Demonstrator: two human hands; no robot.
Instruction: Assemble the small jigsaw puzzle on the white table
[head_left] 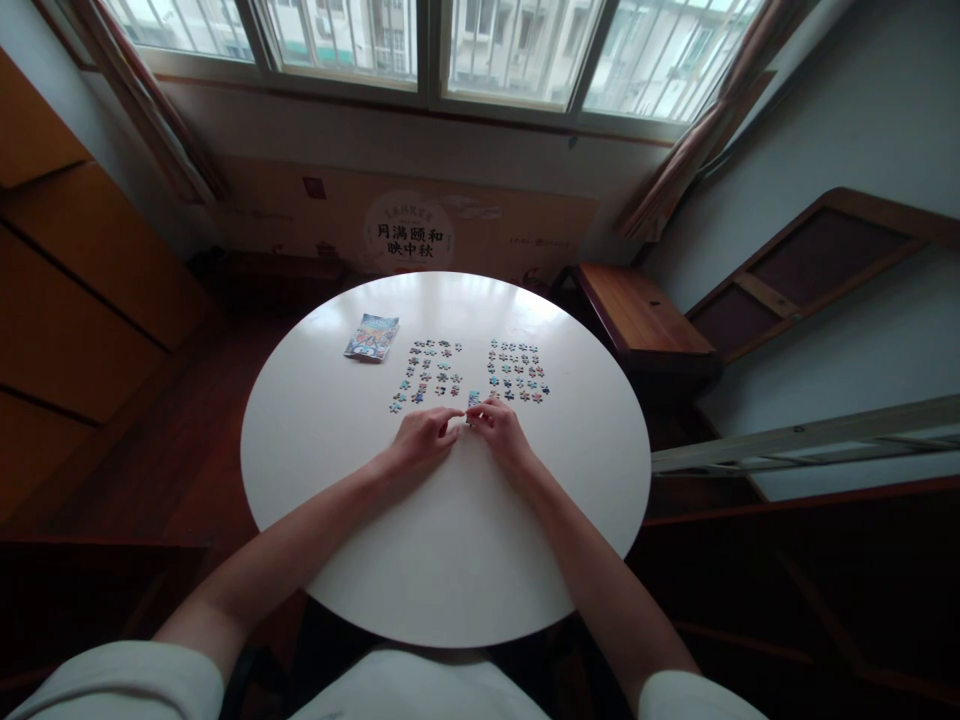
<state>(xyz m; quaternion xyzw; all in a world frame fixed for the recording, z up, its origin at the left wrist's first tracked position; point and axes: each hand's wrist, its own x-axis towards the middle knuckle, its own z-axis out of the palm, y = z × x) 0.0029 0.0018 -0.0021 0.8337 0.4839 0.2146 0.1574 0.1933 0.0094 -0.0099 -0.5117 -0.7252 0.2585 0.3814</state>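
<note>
- A printed panel below the window is showing large dark characters, 月满颐和 over 映中秋, inside a pale round emblem; the smaller lines beside it are staying too faint to read.
- A colorful packet is lying on the white round tabletop, left of the pieces; its blue, white and orange print is showing, but any lettering on it is too small to tell.
- Loose jigsaw pieces are sitting in two groups beyond the hands: the left group is spreading in uneven rows, with bluish pieces at its near end, while the right group is forming tighter rows of blue, tan and dark pieces.
- A small joined section, narrow and mostly light blue, is lying between the near ends of the groups, its near end partly hidden by fingers.
- The right hand is pinching that near end, its thumb and fingers closing together.
- The left hand is resting just beside it, fingers curling and partly open, the index finger reaching toward the section; whether it is touching, one cannot tell.
</note>
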